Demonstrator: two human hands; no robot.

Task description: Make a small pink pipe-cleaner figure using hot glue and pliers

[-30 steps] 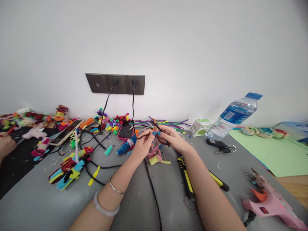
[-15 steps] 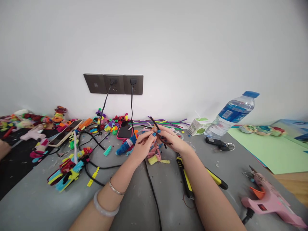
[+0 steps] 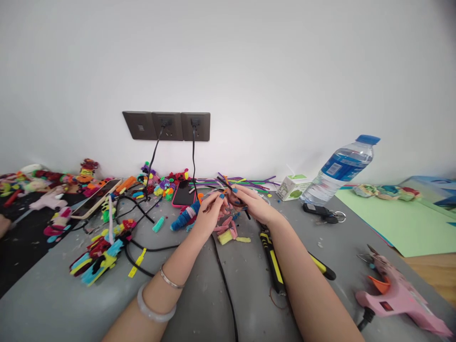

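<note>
My left hand [image 3: 209,212] is closed in a pinch on a dark brown pipe cleaner [image 3: 207,208]. Opposite it, my right hand [image 3: 255,205] grips a black pipe cleaner [image 3: 223,181] whose ends stick out above and below the fingers. The fingertips of both hands meet, so the join between the pieces is hidden. Under the hands lie pink fuzzy pieces [image 3: 228,223] and a pale yellow piece [image 3: 225,237]. Beside my left hand rests a blue-wrapped bundle [image 3: 185,217]. Yellow-and-black pliers [image 3: 273,268] lie partly beneath my right forearm.
A pink glue gun [image 3: 395,301] lies at right, near keys [image 3: 322,213], a tilted water bottle [image 3: 338,168] and a drink carton [image 3: 293,187]. Black cables [image 3: 226,285] cross the table. Colourful fuzzy figures [image 3: 101,256] and phones [image 3: 97,198] occupy the left. Another person's hand [image 3: 4,225] shows at far left.
Both hands stay together, while the fingers have shifted around the pipe cleaners. The black one's upper end now sits slightly lower and further left. The other person's hand has moved slightly out of view.
</note>
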